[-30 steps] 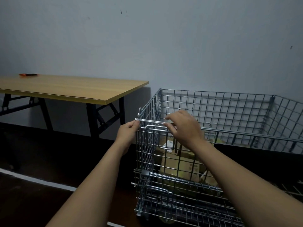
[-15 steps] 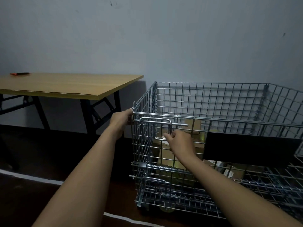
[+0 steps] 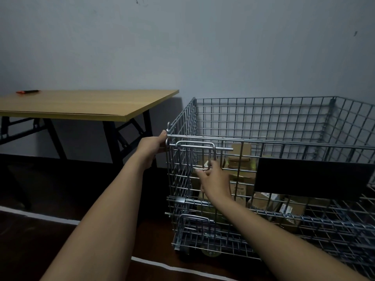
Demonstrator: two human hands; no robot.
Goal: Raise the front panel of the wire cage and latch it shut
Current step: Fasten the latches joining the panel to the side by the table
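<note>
Two hands, front panel [image 3: 284, 159] upright, latch bar [image 3: 200, 146] horizontal

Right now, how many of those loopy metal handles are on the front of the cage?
2. The upper handle is by the top left corner, with the right hand at its bottom. The lower handle sits near the floor. Others may be hidden farther right.

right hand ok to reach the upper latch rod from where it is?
Probably yes. The right hand grips the bottom of the latch handle loop, and the latch rod runs just above with only open wire between. The left hand holds the cage corner, clear of that path.
</note>
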